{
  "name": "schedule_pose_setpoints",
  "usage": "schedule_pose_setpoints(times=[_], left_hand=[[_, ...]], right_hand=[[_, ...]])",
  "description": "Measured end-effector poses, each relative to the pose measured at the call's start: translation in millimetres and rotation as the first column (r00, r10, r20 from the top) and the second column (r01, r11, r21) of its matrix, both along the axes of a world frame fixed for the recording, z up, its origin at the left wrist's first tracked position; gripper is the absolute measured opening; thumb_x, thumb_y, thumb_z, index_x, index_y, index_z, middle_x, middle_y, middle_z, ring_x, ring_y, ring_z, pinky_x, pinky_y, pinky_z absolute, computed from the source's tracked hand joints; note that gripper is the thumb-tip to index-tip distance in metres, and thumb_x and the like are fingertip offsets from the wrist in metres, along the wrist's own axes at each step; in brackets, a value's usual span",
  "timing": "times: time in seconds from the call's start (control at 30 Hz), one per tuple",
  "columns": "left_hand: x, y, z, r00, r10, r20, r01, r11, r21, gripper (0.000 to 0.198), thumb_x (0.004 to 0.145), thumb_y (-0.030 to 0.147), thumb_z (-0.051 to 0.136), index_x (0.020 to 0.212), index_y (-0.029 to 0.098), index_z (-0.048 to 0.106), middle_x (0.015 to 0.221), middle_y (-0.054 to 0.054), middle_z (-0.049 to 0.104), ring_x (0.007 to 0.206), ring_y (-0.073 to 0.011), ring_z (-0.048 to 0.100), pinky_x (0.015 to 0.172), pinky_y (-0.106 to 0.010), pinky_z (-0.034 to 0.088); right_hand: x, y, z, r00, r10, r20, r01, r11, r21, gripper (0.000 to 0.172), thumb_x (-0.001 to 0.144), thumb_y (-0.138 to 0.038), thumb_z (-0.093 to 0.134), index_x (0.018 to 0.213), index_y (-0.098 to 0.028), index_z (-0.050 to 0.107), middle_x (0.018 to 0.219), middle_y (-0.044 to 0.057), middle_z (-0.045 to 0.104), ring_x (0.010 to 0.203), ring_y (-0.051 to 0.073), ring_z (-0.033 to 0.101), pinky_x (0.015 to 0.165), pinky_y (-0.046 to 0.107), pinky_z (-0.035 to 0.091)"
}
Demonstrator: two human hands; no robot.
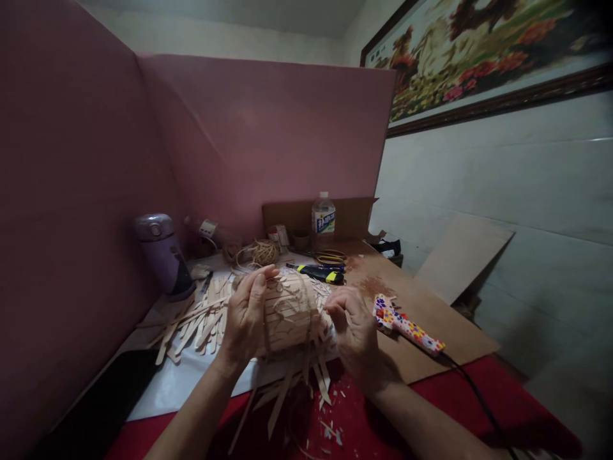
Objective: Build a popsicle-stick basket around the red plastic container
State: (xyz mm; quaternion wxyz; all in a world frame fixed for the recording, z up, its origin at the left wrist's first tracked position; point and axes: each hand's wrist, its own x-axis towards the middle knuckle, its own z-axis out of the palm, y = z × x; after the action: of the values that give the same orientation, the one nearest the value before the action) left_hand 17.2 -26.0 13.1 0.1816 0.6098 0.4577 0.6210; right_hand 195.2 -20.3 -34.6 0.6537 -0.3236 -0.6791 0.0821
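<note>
A rounded object made of wooden craft sticks (287,313) lies on its side between my hands, with twine (306,300) wrapped around it. My left hand (248,313) rests against its left end, thumb up and fingers stretched along the top. At the right end, my right hand (353,322) is closed, thumb and forefinger pinched together; what they hold is too small to make out. Loose craft sticks (205,329) are piled to the left of the object, and more stick out below it.
A purple flask (165,255) stands at the left. Behind are a twine ball (265,252), a clear bottle (324,220), a yellow-black cutter (320,275) and scissors (330,257). A flowered glue gun (407,324) with a black cord lies on brown cardboard (431,361) at right.
</note>
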Motion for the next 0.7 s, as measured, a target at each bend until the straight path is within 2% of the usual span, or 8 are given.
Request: schedule_pose_setpoints(times=[0.2, 0.27, 0.37, 0.5, 0.7], left_hand=[[0, 3, -1.2, 1.000, -0.007, 0.012, 0.007, 1.000, -0.003, 0.042, 0.092, 0.046, 0.041, 0.106, 0.015, 0.065, 0.107, -0.009, 0.070, 0.106, -0.0217, 0.059, 0.097, -0.036, 0.042], [0, 3, -1.4, 1.000, -0.004, 0.004, 0.004, 1.000, 0.004, 0.041, 0.092, 0.046, 0.042, 0.105, 0.015, 0.066, 0.106, -0.009, 0.070, 0.106, -0.0215, 0.059, 0.098, -0.036, 0.042], [-1, 3, -1.1, 1.000, -0.004, -0.020, 0.004, 1.000, 0.012, 0.040, 0.091, 0.044, 0.041, 0.103, 0.015, 0.066, 0.105, -0.009, 0.069, 0.105, -0.0216, 0.059, 0.098, -0.036, 0.041], [-1, 3, -0.6, 0.999, 0.001, -0.041, 0.000, 1.000, 0.009, 0.039, 0.092, 0.043, 0.040, 0.100, 0.015, 0.066, 0.105, -0.009, 0.069, 0.104, -0.0219, 0.058, 0.097, -0.036, 0.040], [-2, 3, -1.3, 0.998, -0.002, -0.064, 0.003, 1.000, 0.017, 0.039, 0.093, 0.042, 0.038, 0.099, 0.016, 0.066, 0.104, -0.008, 0.068, 0.104, -0.0209, 0.058, 0.097, -0.034, 0.040]], right_hand=[[1, 8, -7.2, 0.994, -0.092, -0.064, 0.080, 0.983, -0.167, 0.020, 0.091, -0.033, 0.054, 0.077, -0.020, 0.055, 0.076, 0.001, 0.057, 0.073, 0.017, 0.052, 0.067, 0.030, 0.041], [2, 7, -6.8, 0.993, -0.096, -0.070, 0.083, 0.982, -0.170, 0.016, 0.091, -0.028, 0.053, 0.078, -0.020, 0.057, 0.077, 0.002, 0.058, 0.073, 0.017, 0.053, 0.067, 0.030, 0.043], [2, 2, -3.0, 0.995, -0.093, -0.021, 0.092, 0.995, -0.033, 0.010, 0.090, -0.019, 0.052, 0.084, -0.021, 0.060, 0.083, 0.003, 0.060, 0.082, 0.019, 0.055, 0.074, 0.034, 0.045], [2, -6, 2.0, 0.987, -0.070, 0.145, 0.040, 0.979, 0.199, 0.025, 0.086, -0.007, 0.051, 0.098, -0.025, 0.065, 0.086, 0.004, 0.061, 0.092, 0.022, 0.052, 0.083, 0.042, 0.046], [1, -10, 0.8, 0.943, -0.102, 0.315, 0.026, 0.971, 0.237, 0.038, 0.081, -0.008, 0.055, 0.111, -0.028, 0.065, 0.092, 0.005, 0.057, 0.099, 0.024, 0.047, 0.088, 0.048, 0.045]])
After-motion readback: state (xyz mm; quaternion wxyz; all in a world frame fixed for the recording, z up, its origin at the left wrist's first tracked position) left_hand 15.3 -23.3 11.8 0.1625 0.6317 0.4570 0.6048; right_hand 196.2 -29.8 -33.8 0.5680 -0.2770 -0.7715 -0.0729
